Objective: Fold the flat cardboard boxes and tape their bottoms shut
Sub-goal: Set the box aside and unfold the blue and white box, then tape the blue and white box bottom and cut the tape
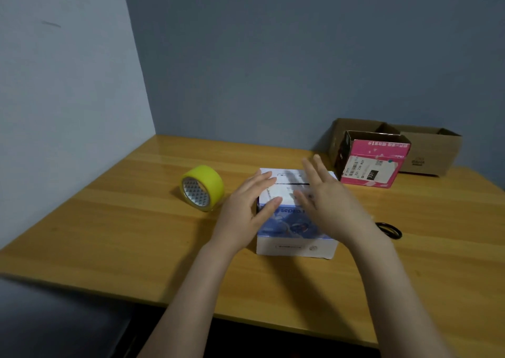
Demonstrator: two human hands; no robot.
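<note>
Head view: I note the white box (295,248), blue print, central on the table (123,234), top flaps meeting at a seam. Left hand (246,210) and right hand (332,207) over it, fingers straight.

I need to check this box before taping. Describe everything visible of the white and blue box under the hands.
The white and blue box is printed cardboard by its look: white, with a blue picture and partly hidden blue lettering on its near face. It stands on the wooden table, its two top flaps folded shut with a dark seam between them. The left hand lays straight fingers along its top left edge; the right hand, blurred, is spread above the top, contact unclear.
</note>
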